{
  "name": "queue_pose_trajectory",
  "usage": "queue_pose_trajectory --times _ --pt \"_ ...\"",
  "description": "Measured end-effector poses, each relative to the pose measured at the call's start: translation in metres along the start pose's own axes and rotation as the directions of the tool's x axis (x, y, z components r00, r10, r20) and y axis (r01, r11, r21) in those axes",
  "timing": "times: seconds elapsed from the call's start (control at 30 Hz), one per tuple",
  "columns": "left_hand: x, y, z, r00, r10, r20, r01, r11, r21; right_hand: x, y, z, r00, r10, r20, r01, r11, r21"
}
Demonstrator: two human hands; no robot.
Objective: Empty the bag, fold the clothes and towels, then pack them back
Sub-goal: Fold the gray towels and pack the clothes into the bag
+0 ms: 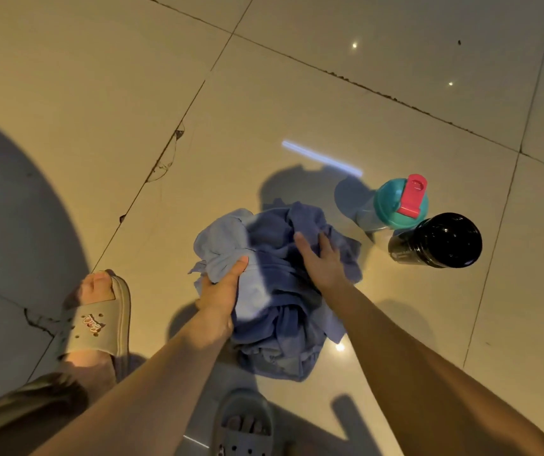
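Observation:
A crumpled heap of blue clothes and towels (pixel 273 291) lies on the tiled floor just ahead of my feet. Its left part is a lighter blue cloth (pixel 221 238); the rest is darker blue. My left hand (pixel 221 294) grips the lighter cloth at the heap's left side, thumb on top. Over the heap's right side, my right hand (pixel 321 258) rests flat on the darker fabric with fingers spread and nothing closed in it. No bag is in view.
A teal shaker bottle with a pink flip cap (pixel 395 205) and a black tumbler (pixel 438 241) stand on the floor right of the heap. My slippered feet (pixel 99 317) (pixel 244 422) are at the lower left and bottom. Cracked, glossy tiles (pixel 165 153) stretch beyond.

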State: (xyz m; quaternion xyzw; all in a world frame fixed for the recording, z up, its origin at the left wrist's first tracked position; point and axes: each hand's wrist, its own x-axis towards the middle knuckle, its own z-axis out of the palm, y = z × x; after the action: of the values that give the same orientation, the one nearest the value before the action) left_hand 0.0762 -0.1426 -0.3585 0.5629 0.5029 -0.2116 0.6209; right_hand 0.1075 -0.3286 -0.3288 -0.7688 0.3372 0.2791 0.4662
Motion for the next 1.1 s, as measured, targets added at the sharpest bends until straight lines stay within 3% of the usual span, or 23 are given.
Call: queue_pose_trajectory --times 0.13,0.2,0.27,0.5,0.63,0.83,1.1 --pt "0.004 -0.008 0.014 0.968 -0.045 0.246 0.092 0.979 -0.181 -0.019 -0.017 0.031 0.971 -0.028 0.238 -0.018 0.982 0.187" --pt "-0.008 -0.003 0.008 0.966 -0.008 0.258 0.072 0.969 -0.238 -0.023 -0.018 0.035 0.957 -0.052 0.286 -0.016 0.973 0.232" --pt "-0.036 0.016 0.002 0.968 0.103 0.228 -0.042 0.965 -0.258 -0.035 -0.018 0.033 0.957 -0.077 0.280 -0.008 0.957 0.289" --pt "-0.131 0.066 -0.031 0.964 0.196 0.182 -0.152 0.961 -0.230 -0.115 -0.059 0.001 0.926 -0.236 0.296 0.123 0.927 0.355" --pt "-0.204 0.104 -0.064 0.940 0.299 0.163 -0.238 0.918 -0.316 -0.173 -0.107 -0.017 0.871 -0.366 0.329 0.288 0.921 0.263" --pt "-0.313 0.143 -0.123 0.890 0.443 0.110 -0.370 0.841 -0.394 -0.288 -0.171 -0.032 0.762 -0.484 0.430 0.344 0.865 0.365" --pt "-0.465 0.188 -0.206 0.765 0.639 -0.079 -0.600 0.663 -0.448 -0.452 -0.241 -0.053 0.592 -0.691 0.414 0.534 0.721 0.441"
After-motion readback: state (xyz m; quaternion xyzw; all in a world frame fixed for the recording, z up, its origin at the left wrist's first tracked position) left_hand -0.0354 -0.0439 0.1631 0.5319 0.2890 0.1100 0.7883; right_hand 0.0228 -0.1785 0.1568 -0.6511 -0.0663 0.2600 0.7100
